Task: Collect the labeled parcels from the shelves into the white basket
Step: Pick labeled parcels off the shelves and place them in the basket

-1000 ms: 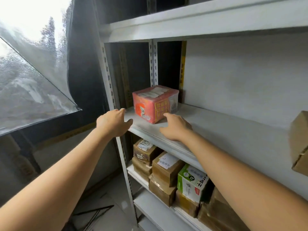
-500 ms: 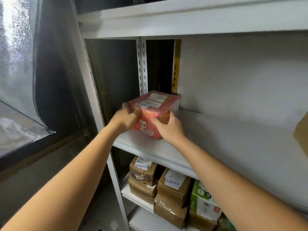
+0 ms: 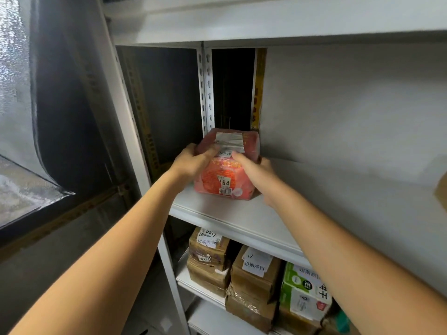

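Note:
A red plastic-wrapped parcel (image 3: 225, 175) with a white label on top and a "164" sticker on its front stands at the left end of the white metal shelf (image 3: 232, 218). My left hand (image 3: 193, 160) grips its left side, thumb over the top front edge. My right hand (image 3: 256, 168) grips its right side, thumb on top. The parcel's near face is tipped toward me. The white basket is not in view.
On the shelf below stand brown cardboard parcels (image 3: 209, 257) (image 3: 254, 281) with white labels and a green-and-white box (image 3: 302, 293). A brown box corner (image 3: 441, 189) shows at the right edge. A shelf upright (image 3: 128, 131) and a window (image 3: 14, 141) lie left.
Both hands went from the shelf edge to the red parcel and took hold of its sides. They have since turned and tipped it, so its front sticker faces me.

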